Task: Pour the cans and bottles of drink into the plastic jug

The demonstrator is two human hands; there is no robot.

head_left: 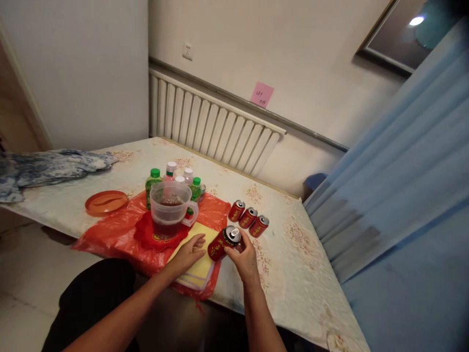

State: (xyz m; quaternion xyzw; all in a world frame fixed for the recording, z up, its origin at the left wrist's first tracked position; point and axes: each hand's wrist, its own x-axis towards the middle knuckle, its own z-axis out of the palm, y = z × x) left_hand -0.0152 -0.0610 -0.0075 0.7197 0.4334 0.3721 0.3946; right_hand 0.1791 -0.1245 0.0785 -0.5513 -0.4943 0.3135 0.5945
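Observation:
My right hand (245,255) is closed around the top of a red drink can (219,246), which tilts over the yellow sheets (200,266). The can's silver top with its tab faces up. Just left of it, my left hand (189,252) is held with fingers apart and nothing in them. Beyond my left hand, a clear plastic measuring jug (169,208) with dark liquid stands on a red scalloped dish (144,233). Three more red cans (248,217) stand in a row past my right hand.
Several bottles with green caps (155,173) and white caps stand behind the jug. An orange lid (106,202) lies at the left. A red plastic bag (106,233) is spread under the dish and sheets. Crumpled blue-white cloth (62,168) covers the far left; a blue curtain (366,195) hangs right.

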